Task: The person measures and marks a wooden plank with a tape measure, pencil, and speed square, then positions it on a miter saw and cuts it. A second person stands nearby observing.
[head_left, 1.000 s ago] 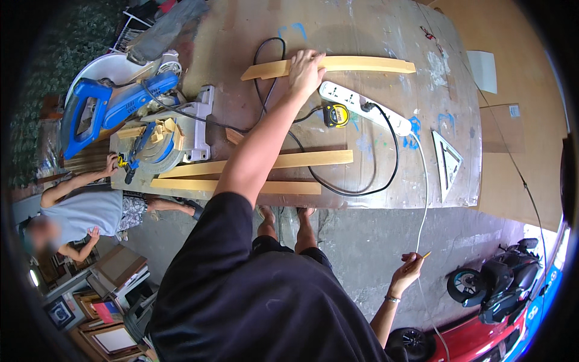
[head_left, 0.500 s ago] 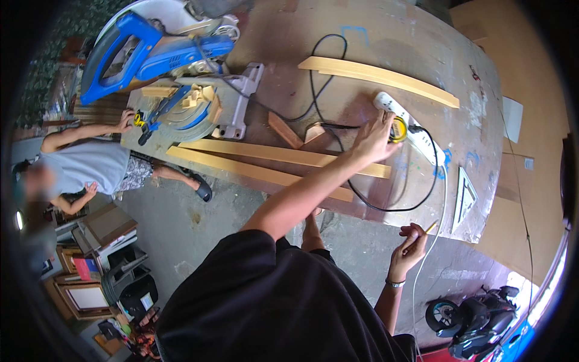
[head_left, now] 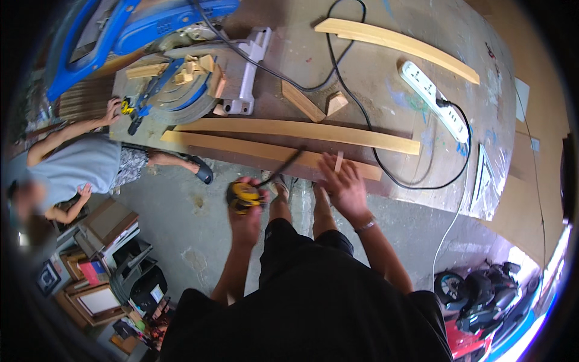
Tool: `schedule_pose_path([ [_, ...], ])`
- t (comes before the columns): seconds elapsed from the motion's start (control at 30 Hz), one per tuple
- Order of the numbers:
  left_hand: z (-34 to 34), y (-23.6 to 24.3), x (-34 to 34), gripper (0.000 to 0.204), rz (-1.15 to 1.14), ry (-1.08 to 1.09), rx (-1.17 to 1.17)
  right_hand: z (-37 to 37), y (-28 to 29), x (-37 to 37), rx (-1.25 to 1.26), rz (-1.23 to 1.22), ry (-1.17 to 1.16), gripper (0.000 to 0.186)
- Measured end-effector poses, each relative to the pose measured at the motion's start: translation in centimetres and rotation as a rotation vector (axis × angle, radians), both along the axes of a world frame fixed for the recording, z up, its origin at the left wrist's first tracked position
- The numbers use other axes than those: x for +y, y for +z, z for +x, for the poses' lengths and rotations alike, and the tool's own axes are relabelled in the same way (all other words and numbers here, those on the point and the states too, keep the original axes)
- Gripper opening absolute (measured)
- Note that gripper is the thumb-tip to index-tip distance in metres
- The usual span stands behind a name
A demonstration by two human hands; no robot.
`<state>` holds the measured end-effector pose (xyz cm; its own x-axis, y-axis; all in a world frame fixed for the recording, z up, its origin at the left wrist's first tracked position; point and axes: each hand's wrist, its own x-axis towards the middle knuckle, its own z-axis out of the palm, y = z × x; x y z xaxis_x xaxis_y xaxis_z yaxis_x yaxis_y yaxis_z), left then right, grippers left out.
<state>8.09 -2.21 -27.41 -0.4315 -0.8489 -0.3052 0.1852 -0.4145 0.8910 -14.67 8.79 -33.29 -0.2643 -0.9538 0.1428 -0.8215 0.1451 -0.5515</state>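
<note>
My left hand point(head_left: 244, 220) is closed around a yellow-and-black tape measure point(head_left: 242, 196), in front of the table's near edge. A short dark strip, blurred, stretches from the tape measure toward the nearer wooden strip point(head_left: 241, 149). Over the right end of that strip is my right hand point(head_left: 347, 187), fingers partly spread. A slim pencil point(head_left: 339, 161) sticks up between its fingers. Whether this hand touches the wood cannot be made out. Just beyond lies a second long wooden strip point(head_left: 289, 131).
A blue miter saw point(head_left: 169, 27) stands at the left, where another person's hand point(head_left: 112, 111) rests by its base. Offcuts point(head_left: 301, 99), a third strip point(head_left: 398, 41), a white power strip point(head_left: 434, 99), a black cord point(head_left: 386, 163) and a set square point(head_left: 482, 175) lie on the table.
My left hand has come back from the power strip to the near edge with the tape measure. My right hand has moved left over the wooden strip. The view has shifted.
</note>
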Motion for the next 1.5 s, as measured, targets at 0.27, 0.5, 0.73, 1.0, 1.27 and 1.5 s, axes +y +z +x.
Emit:
schedule_pose_path([
  [0.27,5.8,-5.9,-11.3,0.064,-1.013,-0.491,-0.511,9.7,-2.9,-7.7,0.007,0.06,-0.01,0.059],
  [0.5,7.1,-9.8,-15.9,0.061,-1.286,-0.703,-0.632,4.2,-5.0,3.6,0.406,0.208,-0.561,0.057],
  [0.73,6.0,-9.4,-16.6,0.061,-1.357,-0.682,-0.547,8.8,-2.8,-1.5,0.179,0.093,-0.342,0.043],
  [1.0,5.0,-10.2,-16.1,0.063,-1.269,-0.642,-0.457,3.8,-4.1,-0.3,0.293,0.127,-0.43,0.056],
  [1.27,6.0,-8.8,-8.9,0.091,-0.785,-0.345,-0.264,9.8,0.5,0.6,-0.288,-0.221,-0.528,0.021],
  [1.5,3.0,-4.6,-5.6,0.101,-0.669,-0.291,-0.136,14.9,4.7,-5.7,-1.495,-0.144,-0.449,0.023],
])
